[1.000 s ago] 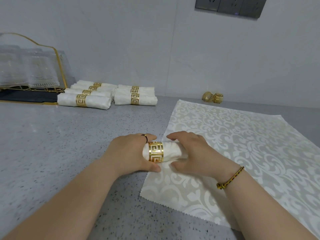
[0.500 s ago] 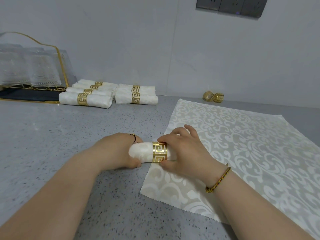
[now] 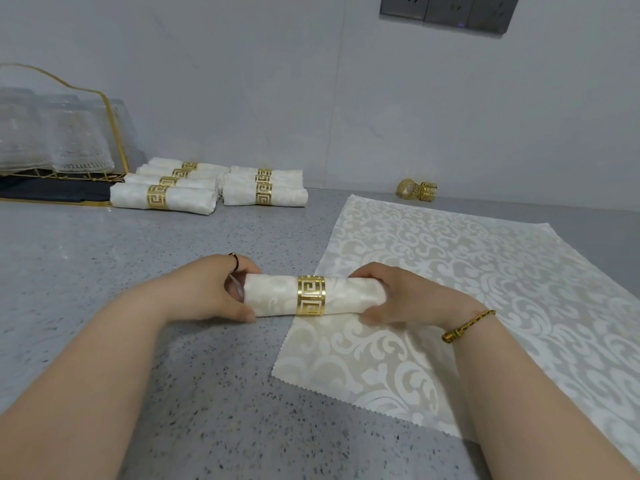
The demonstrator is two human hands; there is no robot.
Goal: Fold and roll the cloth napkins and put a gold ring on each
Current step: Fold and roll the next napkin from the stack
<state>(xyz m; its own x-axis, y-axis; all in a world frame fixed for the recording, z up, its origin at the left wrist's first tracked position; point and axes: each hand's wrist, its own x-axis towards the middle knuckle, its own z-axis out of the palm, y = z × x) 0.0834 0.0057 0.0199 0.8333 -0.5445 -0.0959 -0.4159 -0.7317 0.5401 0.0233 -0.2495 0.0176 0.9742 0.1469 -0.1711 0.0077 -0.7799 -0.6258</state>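
Observation:
A rolled cream napkin (image 3: pixel 277 296) lies crosswise in front of me, half over the left edge of a flat damask napkin (image 3: pixel 467 271). A gold cut-out ring (image 3: pixel 311 295) sits around the roll's middle. My left hand (image 3: pixel 204 289) grips the roll's left end, thumb below and fingers curled over the top. My right hand (image 3: pixel 408 296) holds the right end in the same way. Several finished ringed rolls (image 3: pixel 162 197) lie at the back left. Two spare gold rings (image 3: pixel 417 190) stand by the wall.
A gold wire rack (image 3: pixel 104 109) with upturned glasses stands at the far left on a dark mat. The speckled grey counter (image 3: pixel 104 271) runs to a white wall with sockets (image 3: pixel 446 8) at the top.
My hands have slid apart to the two ends of the roll. The ring, earlier near the left end, now sits at the roll's middle, and the roll's full length shows.

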